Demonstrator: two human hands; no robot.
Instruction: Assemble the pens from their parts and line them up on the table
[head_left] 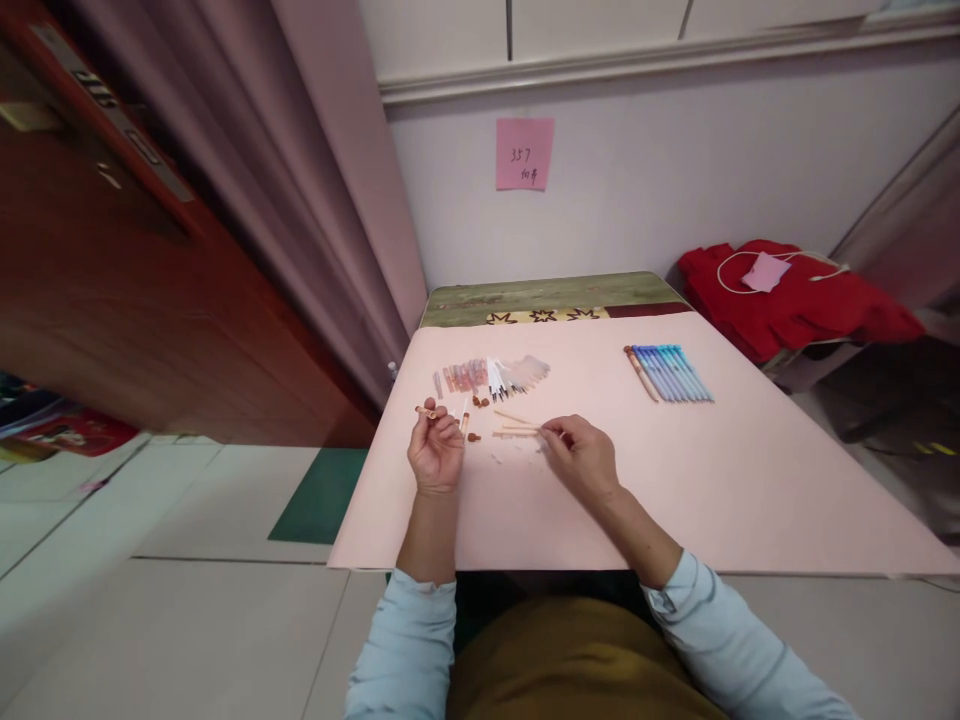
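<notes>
My left hand (436, 458) is raised palm up over the table's left part, its thumb and fingers closed on a short brown-and-cream pen tube (426, 412). Low over the pink tabletop, my right hand (586, 458) pinches the end of a slim beige pen barrel (520, 430). More beige pieces lie beside that barrel. Between the hands are small brown pen toppers (473, 437) and another short tube (465, 423). Behind them spread patterned pen tubes (466, 376), white refills with dark tips (495, 380) and clear pieces (531, 371).
A neat row of pens (671, 374), mostly blue with brown at the left end, lies on the right of the pink table cover (675, 490). Red cloth (787, 315) with a white cable is piled beyond. A brown door (150, 300) stands at left.
</notes>
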